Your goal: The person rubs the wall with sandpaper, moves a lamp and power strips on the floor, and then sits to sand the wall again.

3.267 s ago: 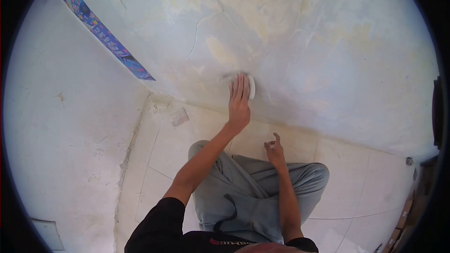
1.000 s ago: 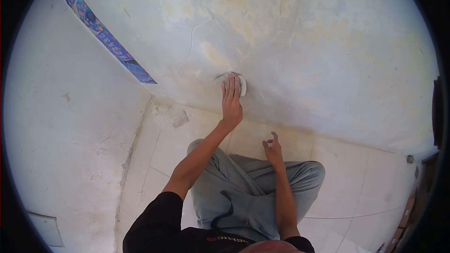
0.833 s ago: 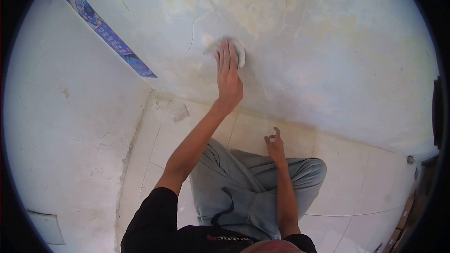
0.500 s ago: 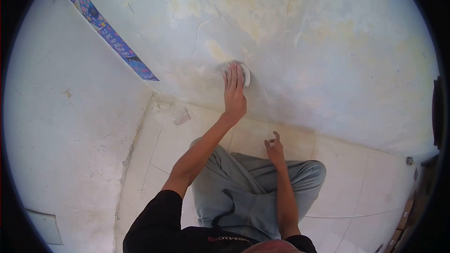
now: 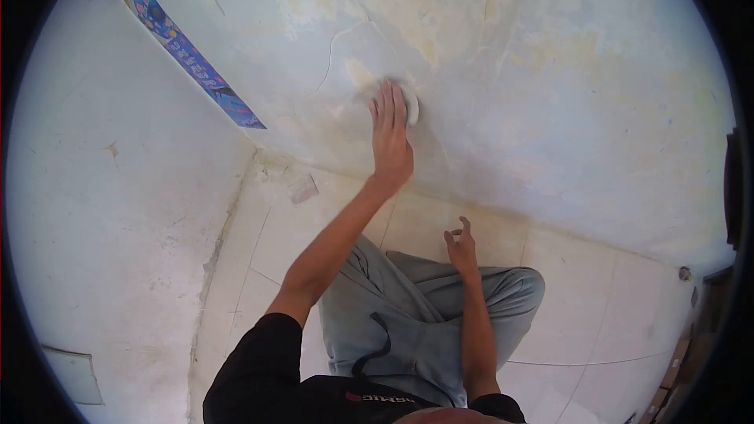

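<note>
Against the pale wall [image 5: 550, 110], my left hand [image 5: 390, 129] holds a white rounded object [image 5: 411, 107], with the fingers laid over it and pointing up. Only its curved right edge shows beside my fingers; the rest is hidden under the hand. A dark shadow lies around the fingertips. My right hand [image 5: 462, 248] is near my right knee, above the grey trousers [image 5: 424, 330]. Its fingers are partly bent and apart, with nothing visible in them.
A blue patterned strip [image 5: 184, 51] runs down the wall at the upper left. Cracks and yellowish patches mark the wall. Pale floor tiles [image 5: 581, 290] lie around my crossed legs. Brown boxes [image 5: 674, 361] stand at the right edge, and a square panel [image 5: 75, 375] is at the lower left.
My left hand has slid a little upward along the wall with the white object. The right hand has barely moved.
</note>
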### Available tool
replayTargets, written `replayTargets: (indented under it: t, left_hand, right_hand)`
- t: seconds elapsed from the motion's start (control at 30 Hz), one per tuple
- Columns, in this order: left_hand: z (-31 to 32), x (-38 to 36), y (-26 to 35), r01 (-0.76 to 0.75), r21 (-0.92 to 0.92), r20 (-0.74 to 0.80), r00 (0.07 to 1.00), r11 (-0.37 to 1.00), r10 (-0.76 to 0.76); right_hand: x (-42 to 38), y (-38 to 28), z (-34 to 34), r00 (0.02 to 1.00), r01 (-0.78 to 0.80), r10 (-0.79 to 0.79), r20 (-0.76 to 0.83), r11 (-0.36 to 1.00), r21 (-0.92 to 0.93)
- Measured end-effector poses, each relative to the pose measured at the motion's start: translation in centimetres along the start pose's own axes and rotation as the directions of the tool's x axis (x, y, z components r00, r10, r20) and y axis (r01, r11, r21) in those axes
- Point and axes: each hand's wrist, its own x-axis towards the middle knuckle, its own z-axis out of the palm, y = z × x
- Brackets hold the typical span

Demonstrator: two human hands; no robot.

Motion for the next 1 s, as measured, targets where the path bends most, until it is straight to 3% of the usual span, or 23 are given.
replayTargets:
  t: [0.17,0.23,0.3,0.37,0.47,0.53,0.6,0.67,0.73,0.9,1.0]
  left_hand:
    - [-2.4,3.8,1.0,-0.057,0.019,-0.047,0.997,0.998,0.058]
    - [-1.0,0.6,0.3,-0.077,0.021,-0.050,0.996,0.997,0.078]
    - [0.5,-2.5,-0.2,0.005,0.047,0.087,0.996,0.999,-0.009]
    - [1.5,-3.0,-1.0,-0.001,0.045,0.066,0.998,0.999,-0.002]
    - [-1.0,1.5,0.5,0.017,0.048,0.026,0.999,0.999,-0.018]
    - [-3.0,5.0,1.5,-0.070,0.040,-0.052,0.996,0.997,0.072]
    - [-3.0,3.8,1.3,-0.068,0.052,-0.019,0.997,0.996,0.069]
    - [-1.9,1.7,0.7,-0.089,0.058,-0.001,0.996,0.994,0.089]
    - [0.1,-2.2,-0.4,-0.035,0.070,0.100,0.995,0.997,0.028]
    - [-0.6,0.3,0.2,0.016,0.066,0.042,0.999,0.998,-0.019]
    - [-2.7,4.5,0.9,-0.022,0.085,-0.029,0.999,0.996,0.024]
  right_hand:
    - [0.4,-0.5,0.4,1.000,-0.004,0.004,0.000,0.999,0.037]
    - [0.6,-0.3,0.6,1.000,0.001,-0.001,0.006,1.000,0.031]
    - [0.6,-0.6,0.7,1.000,0.002,-0.002,0.001,1.000,0.027]
    - [0.2,-0.9,0.1,0.999,-0.027,0.026,0.020,0.999,0.021]
    - [0.1,-1.3,-0.3,0.999,-0.041,0.040,0.026,0.998,0.043]
    - [0.8,-0.3,0.3,1.000,0.005,-0.005,-0.001,1.000,0.017]
    - [0.3,0.1,0.5,0.999,0.051,-0.051,-0.017,0.999,-0.016]
    - [0.2,-1.1,0.1,0.999,-0.024,0.022,0.047,0.999,0.039]
    - [0.3,-0.9,0.4,1.000,-0.010,0.010,0.026,1.000,0.022]
    - [0.1,0.4,0.3,0.998,0.056,-0.058,-0.028,0.998,-0.042]
    - [0.3,-1.3,-0.2,0.998,-0.054,0.052,0.032,0.996,0.070]
